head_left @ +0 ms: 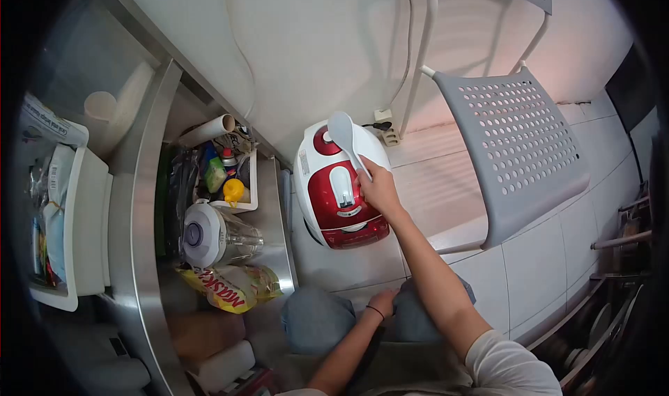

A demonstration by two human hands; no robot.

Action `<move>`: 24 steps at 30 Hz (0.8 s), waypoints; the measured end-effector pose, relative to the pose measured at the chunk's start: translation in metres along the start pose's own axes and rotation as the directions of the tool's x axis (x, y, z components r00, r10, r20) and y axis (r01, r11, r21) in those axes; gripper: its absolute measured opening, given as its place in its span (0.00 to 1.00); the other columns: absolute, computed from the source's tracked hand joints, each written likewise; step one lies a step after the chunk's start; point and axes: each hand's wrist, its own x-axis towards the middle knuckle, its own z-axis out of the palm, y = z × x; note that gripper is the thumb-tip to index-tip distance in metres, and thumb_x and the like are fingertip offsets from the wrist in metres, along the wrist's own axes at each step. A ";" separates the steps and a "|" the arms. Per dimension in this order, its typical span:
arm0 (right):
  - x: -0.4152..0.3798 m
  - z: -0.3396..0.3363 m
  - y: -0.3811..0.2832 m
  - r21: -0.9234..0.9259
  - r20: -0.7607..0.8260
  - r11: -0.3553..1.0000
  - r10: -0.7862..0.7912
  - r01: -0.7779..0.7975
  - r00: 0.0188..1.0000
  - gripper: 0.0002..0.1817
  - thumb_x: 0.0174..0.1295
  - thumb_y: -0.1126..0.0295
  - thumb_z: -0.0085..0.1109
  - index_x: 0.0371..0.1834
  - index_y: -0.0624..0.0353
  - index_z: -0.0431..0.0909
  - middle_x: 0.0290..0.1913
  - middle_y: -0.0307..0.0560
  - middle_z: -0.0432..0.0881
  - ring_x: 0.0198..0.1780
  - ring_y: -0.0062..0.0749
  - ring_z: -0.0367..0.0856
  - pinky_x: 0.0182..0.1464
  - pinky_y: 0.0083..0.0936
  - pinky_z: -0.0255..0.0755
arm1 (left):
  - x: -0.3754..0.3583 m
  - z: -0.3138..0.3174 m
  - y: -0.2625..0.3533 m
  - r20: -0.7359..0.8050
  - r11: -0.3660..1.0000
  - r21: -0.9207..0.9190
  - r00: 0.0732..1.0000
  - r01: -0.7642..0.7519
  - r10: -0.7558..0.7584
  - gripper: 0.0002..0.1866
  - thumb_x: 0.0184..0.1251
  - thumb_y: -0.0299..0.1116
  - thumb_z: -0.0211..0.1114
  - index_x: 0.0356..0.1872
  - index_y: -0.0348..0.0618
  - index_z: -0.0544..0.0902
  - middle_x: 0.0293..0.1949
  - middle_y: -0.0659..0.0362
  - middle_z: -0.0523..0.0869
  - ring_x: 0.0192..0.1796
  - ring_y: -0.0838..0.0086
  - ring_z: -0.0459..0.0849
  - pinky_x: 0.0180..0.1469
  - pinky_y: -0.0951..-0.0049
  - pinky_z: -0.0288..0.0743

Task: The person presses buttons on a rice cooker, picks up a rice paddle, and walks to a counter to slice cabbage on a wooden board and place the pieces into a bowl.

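Note:
My right hand (378, 186) is closed around the handle of a white rice paddle (342, 130). The paddle's broad end is raised and overlaps the top of a red and white rice cooker (320, 197). The cooker stands on the tiled floor with its lid down. Lower in the view, my left hand (381, 303) rests between my knees, against the jeans, a thin dark band at its wrist. Its fingers are mostly hidden.
A grey perforated chair (519, 142) stands to the right. On the left, a metal shelf unit (146, 222) holds a blender jug (226, 236), a yellow packet (233, 286) and a white bin (244, 197). A power socket (391, 137) lies behind the cooker.

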 end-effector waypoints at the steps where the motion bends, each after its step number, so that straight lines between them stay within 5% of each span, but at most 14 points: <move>1: 0.000 0.000 -0.001 0.008 0.007 1.000 0.002 -0.002 1.000 0.22 0.68 0.70 0.51 0.64 0.63 0.72 0.20 0.44 0.81 0.16 0.23 0.75 0.24 0.25 0.72 | 0.000 0.003 -0.003 -0.032 1.000 -0.009 0.999 -0.022 0.022 0.29 0.58 0.32 0.61 0.64 0.51 0.71 0.51 0.47 0.79 0.53 0.51 0.79 0.56 0.55 0.75; 9: -0.001 -0.005 -0.009 0.021 -0.057 0.999 -0.035 0.036 0.998 0.21 0.68 0.72 0.49 0.64 0.63 0.71 0.23 0.45 0.81 0.17 0.22 0.74 0.24 0.24 0.72 | -0.004 -0.005 0.004 0.022 1.000 -0.004 1.000 0.010 -0.010 0.31 0.57 0.31 0.62 0.66 0.51 0.70 0.51 0.46 0.78 0.53 0.50 0.79 0.56 0.55 0.75; 11: -0.002 -0.008 -0.016 0.048 -0.050 0.996 0.083 -0.081 0.995 0.21 0.66 0.71 0.50 0.62 0.63 0.73 0.27 0.55 0.84 0.31 0.43 0.85 0.40 0.34 0.76 | -0.005 -0.006 0.005 0.016 1.000 -0.003 1.000 0.027 -0.027 0.31 0.57 0.30 0.61 0.66 0.51 0.70 0.51 0.46 0.78 0.54 0.51 0.79 0.57 0.55 0.74; 15: -0.002 -0.005 -0.012 0.070 -0.042 0.996 0.064 -0.061 0.997 0.21 0.66 0.71 0.50 0.61 0.63 0.74 0.28 0.56 0.84 0.31 0.43 0.85 0.40 0.34 0.76 | -0.004 -0.003 0.002 0.020 0.999 0.017 0.999 0.035 -0.036 0.31 0.57 0.29 0.61 0.66 0.51 0.70 0.51 0.47 0.78 0.54 0.51 0.79 0.57 0.55 0.74; 17: 0.000 0.001 -0.005 0.031 -0.043 0.999 0.012 -0.011 0.999 0.22 0.68 0.72 0.49 0.65 0.62 0.70 0.24 0.48 0.82 0.18 0.25 0.77 0.25 0.26 0.73 | -0.010 -0.007 0.005 -0.039 0.995 -0.087 0.998 0.040 -0.044 0.31 0.56 0.28 0.60 0.66 0.52 0.71 0.50 0.47 0.78 0.54 0.51 0.79 0.57 0.55 0.74; 18: 0.000 0.004 -0.001 0.035 -0.043 0.999 0.012 -0.011 0.999 0.22 0.68 0.72 0.49 0.65 0.62 0.70 0.24 0.48 0.82 0.18 0.25 0.77 0.25 0.26 0.73 | -0.012 -0.009 0.007 -0.039 0.995 -0.086 0.998 0.043 -0.047 0.31 0.56 0.28 0.60 0.66 0.52 0.71 0.50 0.47 0.78 0.54 0.51 0.79 0.57 0.55 0.74; 20: 0.000 0.008 0.001 -0.034 -0.071 0.999 -0.019 0.016 0.997 0.22 0.68 0.72 0.49 0.65 0.61 0.71 0.23 0.49 0.82 0.18 0.27 0.78 0.25 0.27 0.74 | -0.016 -0.012 0.010 -0.104 0.997 -0.074 0.994 0.037 -0.045 0.16 0.56 0.28 0.63 0.48 0.42 0.77 0.49 0.46 0.80 0.52 0.47 0.79 0.53 0.54 0.75; 24: 0.000 0.013 0.004 -0.068 -0.077 0.997 -0.045 0.040 0.996 0.22 0.68 0.72 0.48 0.65 0.61 0.71 0.23 0.50 0.82 0.17 0.28 0.78 0.25 0.28 0.74 | -0.014 -0.009 0.008 -0.101 0.995 -0.062 0.991 0.084 -0.090 0.16 0.56 0.28 0.62 0.48 0.41 0.77 0.49 0.46 0.80 0.51 0.47 0.80 0.52 0.54 0.75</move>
